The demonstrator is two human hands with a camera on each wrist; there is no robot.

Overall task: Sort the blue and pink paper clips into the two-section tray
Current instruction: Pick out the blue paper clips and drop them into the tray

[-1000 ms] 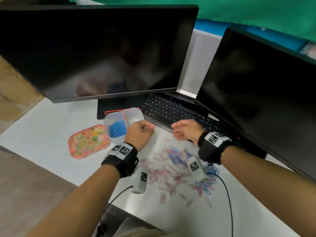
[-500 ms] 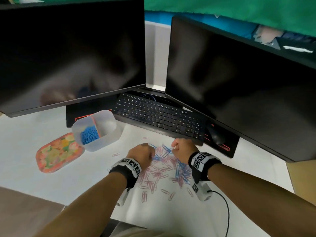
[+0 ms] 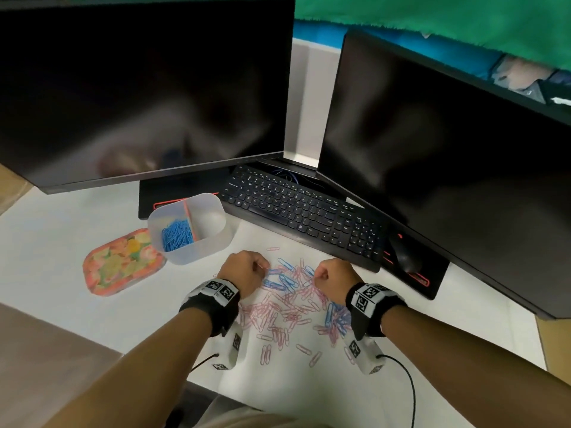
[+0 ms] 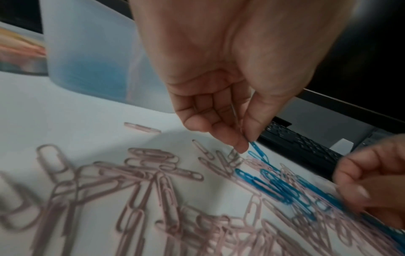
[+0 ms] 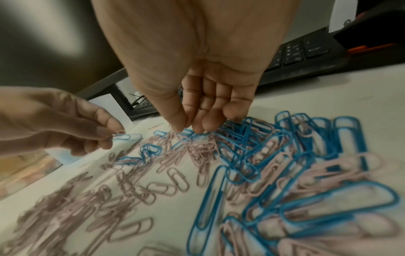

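Observation:
Blue and pink paper clips (image 3: 290, 304) lie in a mixed pile on the white table. The clear two-section tray (image 3: 216, 242) stands to the pile's upper left. Its left section holds blue clips (image 3: 177, 236); its right section (image 3: 210, 220) looks empty. My left hand (image 3: 244, 270) is at the pile's left edge, where thumb and forefinger pinch a blue clip (image 4: 258, 154). My right hand (image 3: 333, 276) is at the pile's right edge with curled fingers. Its thumb and fingertips (image 5: 179, 124) pinch at clips on top of the pile; I cannot tell which colour.
A black keyboard (image 3: 296, 211) and mouse (image 3: 404, 254) lie just behind the pile, under two dark monitors (image 3: 139, 88). A flowered lid (image 3: 122, 264) lies left of the tray. The table's front edge is near my forearms, with cables (image 3: 411, 390) trailing off it.
My left hand came back from the tray to the pile and took a blue clip. My right hand moved from the keyboard's edge down onto the pile.

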